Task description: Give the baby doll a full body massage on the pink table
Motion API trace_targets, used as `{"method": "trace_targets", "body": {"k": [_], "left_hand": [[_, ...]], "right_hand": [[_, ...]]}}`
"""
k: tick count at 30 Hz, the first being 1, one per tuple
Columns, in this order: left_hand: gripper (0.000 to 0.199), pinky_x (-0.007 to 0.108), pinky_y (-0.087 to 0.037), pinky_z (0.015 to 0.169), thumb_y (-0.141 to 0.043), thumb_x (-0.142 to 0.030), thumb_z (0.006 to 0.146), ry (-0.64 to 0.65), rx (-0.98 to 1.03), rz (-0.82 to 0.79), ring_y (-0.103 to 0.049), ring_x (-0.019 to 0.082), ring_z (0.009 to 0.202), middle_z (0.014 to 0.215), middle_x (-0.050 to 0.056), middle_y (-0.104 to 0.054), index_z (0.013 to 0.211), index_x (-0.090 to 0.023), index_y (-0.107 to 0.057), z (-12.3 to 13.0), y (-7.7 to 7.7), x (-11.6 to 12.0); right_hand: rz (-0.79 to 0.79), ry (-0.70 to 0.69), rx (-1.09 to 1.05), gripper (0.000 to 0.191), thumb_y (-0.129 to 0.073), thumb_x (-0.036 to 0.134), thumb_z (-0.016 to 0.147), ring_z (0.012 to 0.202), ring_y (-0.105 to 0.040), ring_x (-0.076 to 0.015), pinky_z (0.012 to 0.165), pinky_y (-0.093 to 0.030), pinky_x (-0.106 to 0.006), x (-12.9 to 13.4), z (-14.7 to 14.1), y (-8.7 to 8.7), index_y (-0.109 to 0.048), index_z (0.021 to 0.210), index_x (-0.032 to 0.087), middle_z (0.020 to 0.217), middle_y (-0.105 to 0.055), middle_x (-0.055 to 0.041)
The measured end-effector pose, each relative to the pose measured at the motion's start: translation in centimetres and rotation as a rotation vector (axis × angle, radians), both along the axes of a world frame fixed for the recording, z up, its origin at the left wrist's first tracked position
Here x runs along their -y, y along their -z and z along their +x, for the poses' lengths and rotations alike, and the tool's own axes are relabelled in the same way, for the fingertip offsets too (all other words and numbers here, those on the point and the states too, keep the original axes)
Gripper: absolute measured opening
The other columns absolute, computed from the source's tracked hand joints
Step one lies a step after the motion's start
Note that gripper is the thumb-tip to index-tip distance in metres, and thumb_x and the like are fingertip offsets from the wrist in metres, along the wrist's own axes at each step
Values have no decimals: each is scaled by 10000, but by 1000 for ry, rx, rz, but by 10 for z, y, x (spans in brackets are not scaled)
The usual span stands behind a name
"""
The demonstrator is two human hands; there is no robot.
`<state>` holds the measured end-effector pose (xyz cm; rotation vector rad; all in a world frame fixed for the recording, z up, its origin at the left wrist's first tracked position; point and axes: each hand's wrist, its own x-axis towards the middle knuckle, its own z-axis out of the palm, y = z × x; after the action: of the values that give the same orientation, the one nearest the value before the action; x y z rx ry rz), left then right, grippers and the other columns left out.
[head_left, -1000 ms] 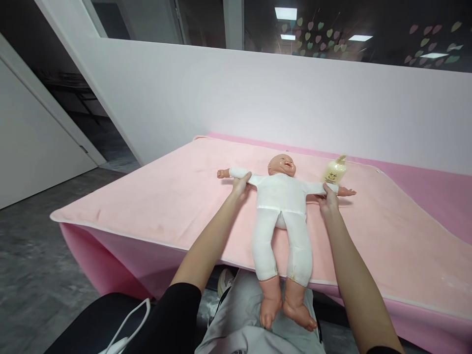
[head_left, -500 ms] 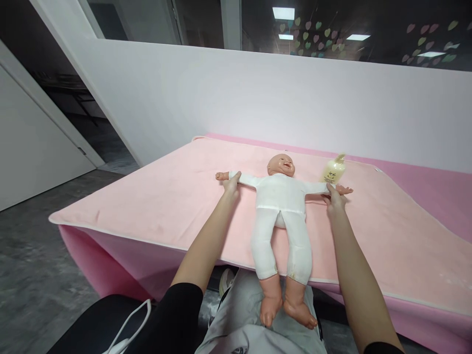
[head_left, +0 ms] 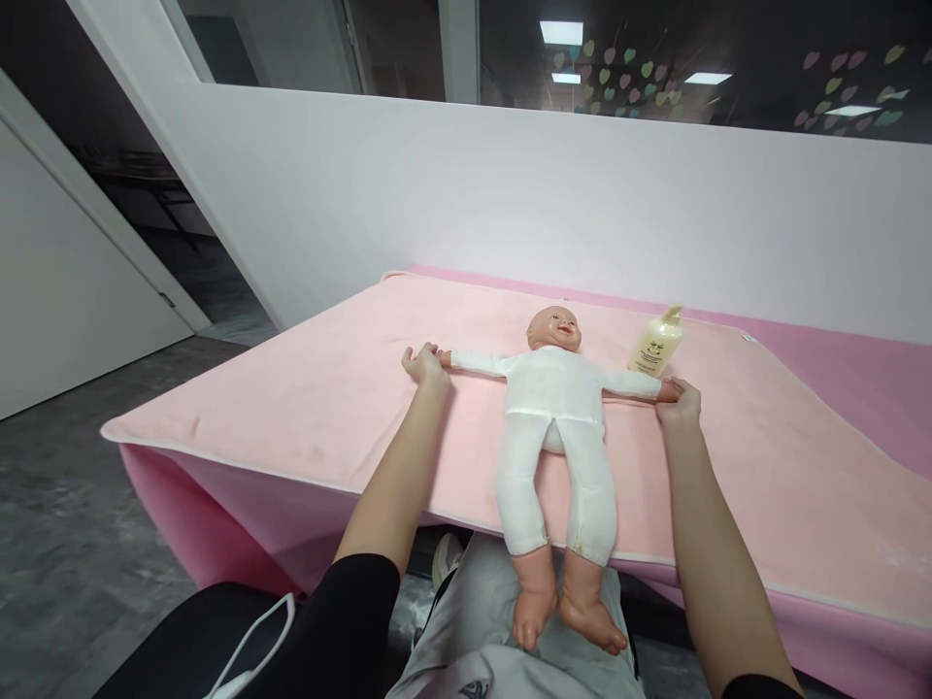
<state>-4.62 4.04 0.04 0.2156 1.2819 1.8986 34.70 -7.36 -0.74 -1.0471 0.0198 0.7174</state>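
Note:
A baby doll with a white cloth body lies on its back, arms stretched out to both sides. Its feet hang past the near edge of the pink blanket. My left hand is closed at the doll's hand on the left, covering most of it. On the other side my right hand has its fingers wrapped at the doll's other hand, which shows only in part. Just behind that arm a pale yellow pump bottle is tilted on the blanket.
A white wall rises behind the table, with dark glass above it. My legs are under the near edge. A white cable lies at lower left, and a pale door stands at far left.
Both my hands have slid outward from the doll's forearms to its hands. The doll's right-side arm has tipped slightly toward me; its body has stayed in place.

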Motion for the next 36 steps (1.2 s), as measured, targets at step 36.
{"method": "trace_targets", "body": {"k": [36], "left_hand": [[207, 415, -141, 1089, -574, -110, 688, 851, -1154, 447, -599, 232, 924, 884, 52, -692, 840, -224, -657, 72, -5, 52]], "right_hand": [[-179, -173, 1676, 291, -312, 153, 795, 908, -500, -205, 824, -381, -321, 3, -91, 9, -577, 913, 141, 927, -597, -111]]}}
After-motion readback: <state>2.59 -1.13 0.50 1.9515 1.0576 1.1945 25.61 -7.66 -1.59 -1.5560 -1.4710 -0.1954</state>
